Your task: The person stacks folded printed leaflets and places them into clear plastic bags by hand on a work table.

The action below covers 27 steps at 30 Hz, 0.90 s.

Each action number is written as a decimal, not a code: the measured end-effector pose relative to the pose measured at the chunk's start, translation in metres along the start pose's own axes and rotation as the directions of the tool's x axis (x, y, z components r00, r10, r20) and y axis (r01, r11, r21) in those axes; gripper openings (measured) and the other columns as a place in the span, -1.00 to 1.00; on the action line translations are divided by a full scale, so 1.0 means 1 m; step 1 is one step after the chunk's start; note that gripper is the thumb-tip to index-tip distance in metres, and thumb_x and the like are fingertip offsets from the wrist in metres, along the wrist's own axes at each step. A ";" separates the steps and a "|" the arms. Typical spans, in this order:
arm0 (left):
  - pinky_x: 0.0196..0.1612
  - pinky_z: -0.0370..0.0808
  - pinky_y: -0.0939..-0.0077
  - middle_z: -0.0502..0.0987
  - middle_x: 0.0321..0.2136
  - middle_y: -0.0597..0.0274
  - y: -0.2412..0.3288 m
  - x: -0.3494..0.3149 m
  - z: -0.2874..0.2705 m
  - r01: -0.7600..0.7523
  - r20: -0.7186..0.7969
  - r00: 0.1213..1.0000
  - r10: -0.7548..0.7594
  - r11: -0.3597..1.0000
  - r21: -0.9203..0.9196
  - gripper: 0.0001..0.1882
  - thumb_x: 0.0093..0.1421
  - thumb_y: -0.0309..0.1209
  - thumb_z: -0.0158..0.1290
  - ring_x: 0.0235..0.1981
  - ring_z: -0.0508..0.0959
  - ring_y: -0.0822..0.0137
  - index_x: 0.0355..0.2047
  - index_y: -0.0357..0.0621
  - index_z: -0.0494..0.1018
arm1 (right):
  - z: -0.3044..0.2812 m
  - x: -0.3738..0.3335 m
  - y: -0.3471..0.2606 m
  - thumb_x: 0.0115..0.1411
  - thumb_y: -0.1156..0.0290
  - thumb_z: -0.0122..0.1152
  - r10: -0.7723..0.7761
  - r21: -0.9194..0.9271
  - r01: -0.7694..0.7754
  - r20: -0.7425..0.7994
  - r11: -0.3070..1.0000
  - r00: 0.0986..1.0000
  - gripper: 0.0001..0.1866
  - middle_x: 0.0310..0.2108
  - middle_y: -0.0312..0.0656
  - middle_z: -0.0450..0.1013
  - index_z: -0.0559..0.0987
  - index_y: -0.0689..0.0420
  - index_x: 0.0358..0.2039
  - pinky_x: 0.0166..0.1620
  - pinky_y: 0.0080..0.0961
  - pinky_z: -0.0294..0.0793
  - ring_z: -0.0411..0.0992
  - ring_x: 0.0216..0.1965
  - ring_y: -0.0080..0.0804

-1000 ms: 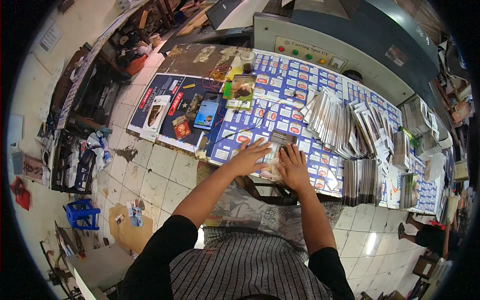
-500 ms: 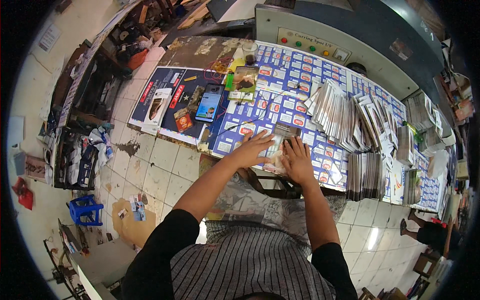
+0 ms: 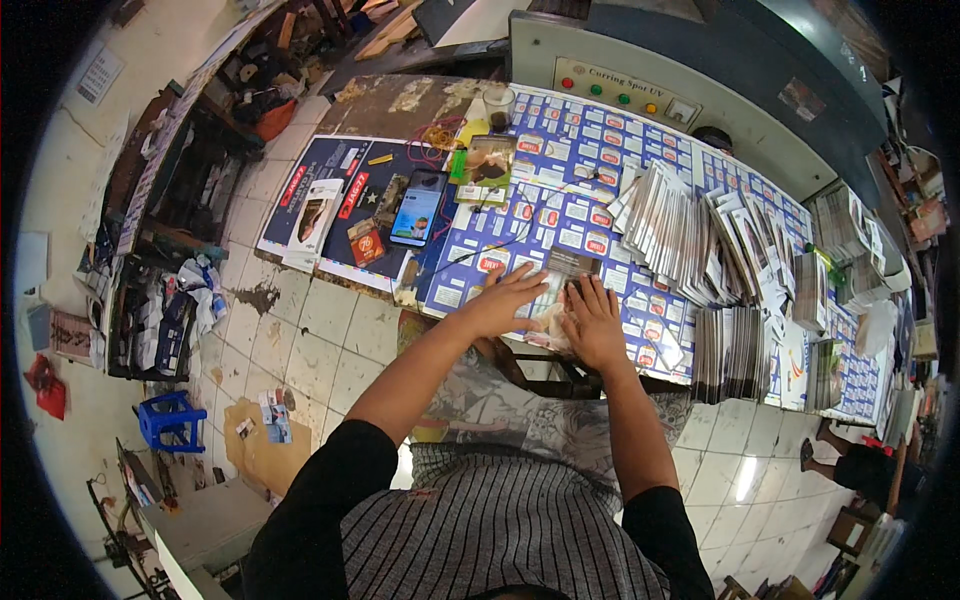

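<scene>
At the table's front edge a printed sheet (image 3: 573,263), dark at its far end and pale pinkish nearer me, lies between my hands; I cannot tell whether it is one piece or a small stack. My left hand (image 3: 507,300) rests flat at its left side, fingers spread. My right hand (image 3: 598,326) lies palm down over its right part, fingers stretched out and covering some of it. Right of my hands, fanned rows of printed folded pieces (image 3: 665,222) lean together. Nearer the edge stands a tight bundle of similar pieces (image 3: 730,350).
Blue printed sheets (image 3: 470,262) cover the table. To the left lie a smartphone (image 3: 418,207), a small red packet (image 3: 366,243) and a green-edged pouch (image 3: 487,160). A drinking glass (image 3: 499,107) stands behind. A grey machine (image 3: 600,85) borders the far side; a blue stool (image 3: 171,421) sits on the floor.
</scene>
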<state>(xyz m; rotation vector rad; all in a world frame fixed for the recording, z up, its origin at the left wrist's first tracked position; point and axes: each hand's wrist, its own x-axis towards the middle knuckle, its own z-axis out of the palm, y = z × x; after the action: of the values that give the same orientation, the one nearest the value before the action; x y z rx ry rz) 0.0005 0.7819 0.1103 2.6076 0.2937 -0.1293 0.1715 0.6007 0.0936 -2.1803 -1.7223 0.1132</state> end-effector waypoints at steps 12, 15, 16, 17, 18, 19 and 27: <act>0.29 -0.05 -0.43 0.23 0.30 0.07 0.027 0.015 -0.012 -0.029 0.090 0.996 0.006 0.964 0.266 -0.13 0.01 0.01 0.32 0.35 0.17 0.00 0.33 0.29 0.24 | -0.027 -0.047 0.039 0.16 0.31 0.30 0.329 0.022 -0.344 -0.356 0.939 0.875 -0.37 0.24 0.23 0.24 0.38 0.18 0.22 0.29 0.13 0.09 0.16 0.29 0.21; 0.30 -0.09 -0.48 0.22 0.30 0.03 0.037 0.024 -0.017 -0.014 0.160 0.987 -0.034 0.957 0.291 -0.11 0.00 0.01 0.33 0.33 0.17 -0.09 0.35 0.46 0.20 | -0.038 -0.073 0.056 0.14 0.31 0.31 0.541 -0.023 -0.556 -0.199 0.831 0.817 -0.35 0.15 0.13 0.31 0.36 0.17 0.24 0.25 0.15 0.13 0.23 0.22 0.12; 0.30 -0.09 -0.48 0.22 0.30 0.03 0.039 0.027 -0.019 -0.018 0.161 0.986 -0.031 0.956 0.291 -0.11 0.00 0.01 0.33 0.33 0.17 -0.09 0.35 0.46 0.20 | -0.044 -0.074 0.058 0.13 0.32 0.32 0.508 -0.058 -0.522 -0.160 0.851 0.846 -0.35 0.09 0.10 0.35 0.38 0.16 0.23 0.23 0.11 0.19 0.27 0.17 0.10; 0.29 -0.08 -0.50 0.22 0.29 0.01 0.041 0.029 -0.022 0.005 0.197 0.978 -0.069 0.952 0.306 -0.09 0.00 0.01 0.33 0.33 0.16 -0.11 0.36 0.48 0.19 | -0.043 -0.075 0.062 0.13 0.32 0.32 0.512 -0.059 -0.526 -0.159 0.848 0.844 -0.35 0.09 0.10 0.35 0.38 0.16 0.23 0.23 0.11 0.19 0.27 0.17 0.10; 0.28 -0.08 -0.51 0.22 0.28 0.00 0.043 0.032 -0.024 0.022 0.232 0.967 -0.102 0.946 0.324 -0.08 0.00 0.02 0.33 0.32 0.16 -0.14 0.36 0.50 0.17 | -0.045 -0.071 0.062 0.12 0.33 0.34 0.488 0.017 -0.493 -0.180 0.870 0.854 -0.36 0.04 0.08 0.36 0.40 0.15 0.22 0.17 0.02 0.27 0.32 0.09 0.09; 0.23 -0.01 -0.62 0.20 0.28 0.07 0.039 0.034 -0.017 -0.006 0.178 0.982 -0.055 0.947 0.322 -0.05 -0.10 -0.03 0.40 0.30 0.19 -0.17 0.33 0.48 0.23 | -0.047 -0.068 0.063 0.11 0.34 0.36 0.466 0.091 -0.457 -0.201 0.885 0.862 -0.37 -0.02 0.06 0.38 0.43 0.13 0.21 0.11 -0.06 0.36 0.37 0.02 0.07; 0.22 0.16 -0.47 0.19 0.26 0.02 0.045 0.038 -0.028 0.049 0.225 0.963 -0.148 0.917 0.395 -0.07 -0.02 -0.06 0.37 0.30 0.17 -0.14 0.35 0.58 0.16 | -0.043 -0.018 0.023 0.07 0.27 0.39 0.328 0.109 -0.313 -0.174 0.944 0.929 -0.43 -0.23 -0.06 0.46 0.53 -0.01 0.13 -0.16 -0.19 0.49 0.47 -0.19 -0.05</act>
<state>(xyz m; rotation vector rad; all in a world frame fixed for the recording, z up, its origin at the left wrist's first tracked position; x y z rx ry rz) 0.0491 0.7644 0.1508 2.9215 0.3375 -0.6070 0.2003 0.5695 0.1231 -2.3122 -1.2289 0.0528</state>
